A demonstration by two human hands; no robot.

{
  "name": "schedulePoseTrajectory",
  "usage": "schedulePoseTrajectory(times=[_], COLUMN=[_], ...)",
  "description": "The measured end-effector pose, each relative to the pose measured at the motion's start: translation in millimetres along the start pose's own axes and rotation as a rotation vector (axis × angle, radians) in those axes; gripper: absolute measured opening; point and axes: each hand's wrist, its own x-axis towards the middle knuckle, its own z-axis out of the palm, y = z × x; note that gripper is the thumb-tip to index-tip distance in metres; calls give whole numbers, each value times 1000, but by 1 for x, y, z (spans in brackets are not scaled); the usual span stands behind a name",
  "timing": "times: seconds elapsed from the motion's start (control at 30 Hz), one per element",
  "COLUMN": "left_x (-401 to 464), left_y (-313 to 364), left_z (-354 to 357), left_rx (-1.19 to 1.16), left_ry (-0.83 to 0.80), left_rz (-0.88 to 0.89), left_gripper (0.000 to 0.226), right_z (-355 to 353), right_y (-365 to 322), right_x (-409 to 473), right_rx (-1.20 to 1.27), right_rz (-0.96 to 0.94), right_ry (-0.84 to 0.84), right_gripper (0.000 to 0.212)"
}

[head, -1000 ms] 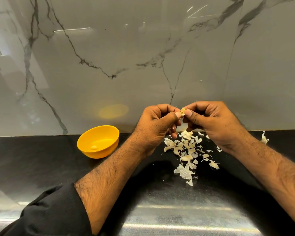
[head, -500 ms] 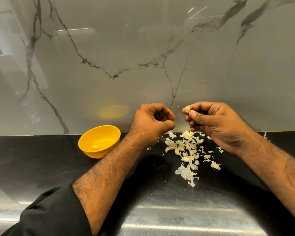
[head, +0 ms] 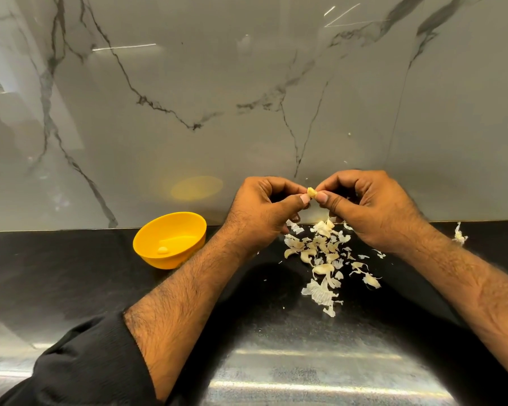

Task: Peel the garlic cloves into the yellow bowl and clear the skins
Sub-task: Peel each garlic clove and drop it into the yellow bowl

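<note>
A small garlic clove (head: pixel 311 192) is pinched between the fingertips of my left hand (head: pixel 264 212) and my right hand (head: pixel 373 209), held above the black counter near the wall. Below the hands lies a pile of garlic cloves and papery skins (head: pixel 323 259). The yellow bowl (head: pixel 170 240) sits to the left of my left forearm, with one peeled clove (head: pixel 162 250) in it.
A grey marble-patterned wall (head: pixel 247 98) rises right behind the black counter (head: pixel 56 273). A stray piece of skin (head: pixel 459 235) lies at the right by the wall. The counter's shiny front edge (head: pixel 305 376) runs along the bottom.
My left hand had drawn away from the clove half a second ago, leaving it in my right hand; now both hands pinch it together again.
</note>
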Motion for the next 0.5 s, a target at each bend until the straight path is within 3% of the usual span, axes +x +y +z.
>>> schedulePoseTrajectory(times=[0.2, 0.4, 0.5], left_x=[0, -1, -1], left_y=[1, 2, 1], left_z=[2, 3, 4], left_rx=[34, 0, -6], left_ry=[8, 6, 24], left_rz=[5, 3, -2], left_gripper=[8, 7, 7], right_z=[1, 5, 6], right_y=[-2, -3, -3], right_x=[0, -1, -1], right_rx=[-9, 347, 328], right_rz=[-16, 161, 150], right_ry=[-19, -74, -42], right_gripper=[6, 9, 8])
